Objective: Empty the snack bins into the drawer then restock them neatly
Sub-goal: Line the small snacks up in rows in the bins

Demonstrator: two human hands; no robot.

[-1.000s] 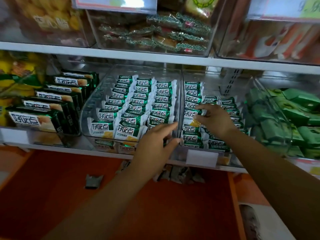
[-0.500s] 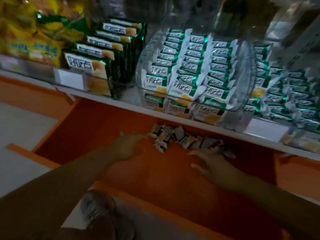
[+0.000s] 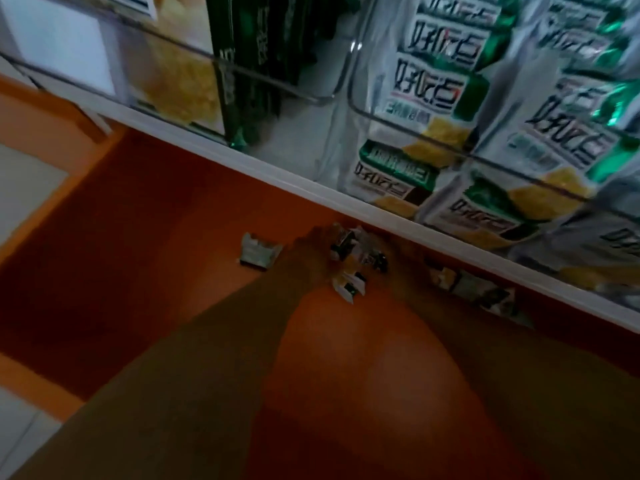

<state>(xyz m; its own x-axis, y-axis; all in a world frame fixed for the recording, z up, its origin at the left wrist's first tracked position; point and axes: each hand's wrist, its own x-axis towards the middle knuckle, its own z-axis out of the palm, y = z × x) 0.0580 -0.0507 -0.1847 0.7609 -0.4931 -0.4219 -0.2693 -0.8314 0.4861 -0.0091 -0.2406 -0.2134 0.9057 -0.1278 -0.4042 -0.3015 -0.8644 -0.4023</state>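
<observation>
The orange drawer is open under the shelf. At its back, my left hand and my right hand are cupped from either side around a small pile of green-and-white snack packets. One loose packet lies just left of my left hand. A few more packets lie to the right, under the shelf edge. Above, a clear snack bin holds rows of the same packets. The picture is dark and blurred, so my fingers are hard to make out.
The white shelf edge overhangs the back of the drawer close above my hands. To the left stands another clear bin with dark green boxes. The drawer's orange front rim runs at the lower left, with pale floor beyond.
My hands left the bins on the shelf and dropped into the drawer. Since half a second ago they have closed in together on the packet pile, and my head has moved nearer.
</observation>
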